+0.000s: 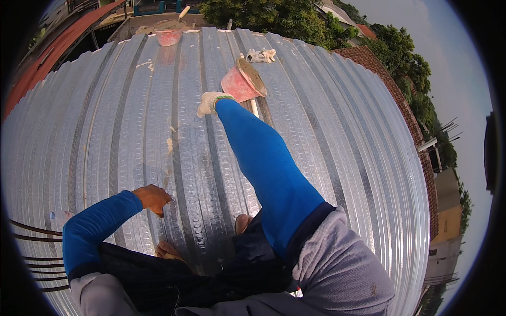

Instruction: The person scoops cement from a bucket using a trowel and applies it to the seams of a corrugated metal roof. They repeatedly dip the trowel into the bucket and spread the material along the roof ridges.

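My left hand point(153, 199), bare at the end of a blue sleeve, is low over the metal roofing sheet point(142, 131). Its fingers curl downward, and I see nothing in them. Stretched far forward, my right hand point(212, 104) wears a white knit glove with a green cuff. Its fingers point down to the roof and run together in the glove, so their grip is unclear. Just beyond that wrist, a red bucket point(237, 87) lies tilted with grey mortar point(251, 76) in it. A pale stick-like handle point(254, 108) shows beside my forearm. Crumpled white gloves or cloth point(261, 56) lie past the bucket.
A second red bucket point(169, 37) with a pale-handled tool point(184, 12) stands at the roof's far edge. Bare rods point(39, 258) stick out at the left. My feet point(243, 224) rest on the ribbed sheet. Tiled roofing point(390, 79) and trees point(263, 16) border the drop.
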`<move>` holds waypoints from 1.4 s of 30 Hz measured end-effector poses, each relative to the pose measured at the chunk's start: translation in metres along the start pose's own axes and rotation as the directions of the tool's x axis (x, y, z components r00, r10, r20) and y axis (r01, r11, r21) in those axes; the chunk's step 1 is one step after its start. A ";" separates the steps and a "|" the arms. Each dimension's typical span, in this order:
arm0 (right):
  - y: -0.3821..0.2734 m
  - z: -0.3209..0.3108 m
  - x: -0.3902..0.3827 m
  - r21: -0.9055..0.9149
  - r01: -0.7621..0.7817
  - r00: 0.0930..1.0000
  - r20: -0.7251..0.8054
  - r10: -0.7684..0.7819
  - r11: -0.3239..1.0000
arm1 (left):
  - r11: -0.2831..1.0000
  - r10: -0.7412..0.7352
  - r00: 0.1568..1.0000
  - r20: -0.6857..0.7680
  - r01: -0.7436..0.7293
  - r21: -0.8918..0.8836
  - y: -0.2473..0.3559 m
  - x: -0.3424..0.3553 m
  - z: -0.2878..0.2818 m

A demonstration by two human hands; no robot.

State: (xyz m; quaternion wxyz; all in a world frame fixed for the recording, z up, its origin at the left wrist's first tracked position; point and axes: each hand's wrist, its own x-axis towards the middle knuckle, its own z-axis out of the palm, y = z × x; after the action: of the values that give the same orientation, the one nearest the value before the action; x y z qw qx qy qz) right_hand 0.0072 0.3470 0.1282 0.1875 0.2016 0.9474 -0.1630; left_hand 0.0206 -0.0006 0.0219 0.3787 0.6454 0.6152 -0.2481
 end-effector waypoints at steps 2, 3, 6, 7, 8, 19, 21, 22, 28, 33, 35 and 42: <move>-0.001 -0.001 -0.001 -0.022 -0.005 1.000 -0.004 0.005 1.000 | 1.000 -0.004 1.000 0.001 0.004 -0.005 0.000 0.000 0.000; -0.002 -0.001 -0.002 -0.003 -0.022 1.000 0.006 0.022 1.000 | 1.000 -0.004 1.000 0.004 0.004 -0.007 0.000 0.000 0.000; -0.005 -0.003 -0.003 0.003 -0.077 0.997 0.017 0.077 0.997 | 1.000 -0.006 1.000 0.012 0.006 -0.007 0.000 0.000 -0.001; -0.006 -0.003 -0.004 0.001 -0.076 0.997 0.016 0.075 0.997 | 1.000 -0.008 1.000 0.021 0.008 -0.002 0.000 0.000 -0.001; -0.006 -0.004 -0.004 0.001 -0.085 0.996 0.019 0.085 0.996 | 1.000 -0.005 1.000 0.015 0.005 -0.003 0.000 0.000 -0.001; 0.000 0.001 -0.001 -0.024 0.010 0.998 -0.054 -0.011 1.000 | 1.000 -0.010 1.000 0.011 0.010 0.010 0.000 -0.001 -0.001; 0.000 0.002 0.000 -0.031 0.023 0.998 -0.058 -0.025 0.999 | 1.000 -0.028 0.997 0.066 0.027 0.016 0.000 0.001 -0.002; -0.001 0.002 0.000 -0.029 0.022 0.998 -0.050 -0.024 0.999 | 0.999 -0.036 0.995 0.095 0.034 0.028 0.000 0.002 -0.003; 0.001 0.002 -0.003 -0.036 0.001 0.998 -0.058 -0.003 0.999 | 0.998 -0.040 0.993 0.111 0.034 0.054 -0.005 0.009 0.003; -0.001 0.002 -0.005 -0.016 -0.007 0.996 -0.089 0.006 1.000 | 0.998 -0.027 0.996 0.090 0.022 0.057 -0.011 0.014 0.012; 0.000 0.002 -0.006 -0.008 0.015 0.998 -0.056 -0.016 1.000 | 0.998 -0.018 0.996 0.086 0.012 0.063 -0.013 0.015 0.014; 0.000 0.001 -0.003 -0.031 0.038 0.998 -0.041 -0.040 0.999 | 0.998 0.013 0.997 0.070 -0.017 0.059 -0.015 0.017 0.017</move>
State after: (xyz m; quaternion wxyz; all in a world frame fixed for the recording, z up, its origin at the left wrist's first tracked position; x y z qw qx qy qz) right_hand 0.0101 0.3457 0.1285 0.1674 0.1836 0.9573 -0.1479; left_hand 0.0104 -0.0040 -0.0042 0.3823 0.6520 0.5892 -0.2857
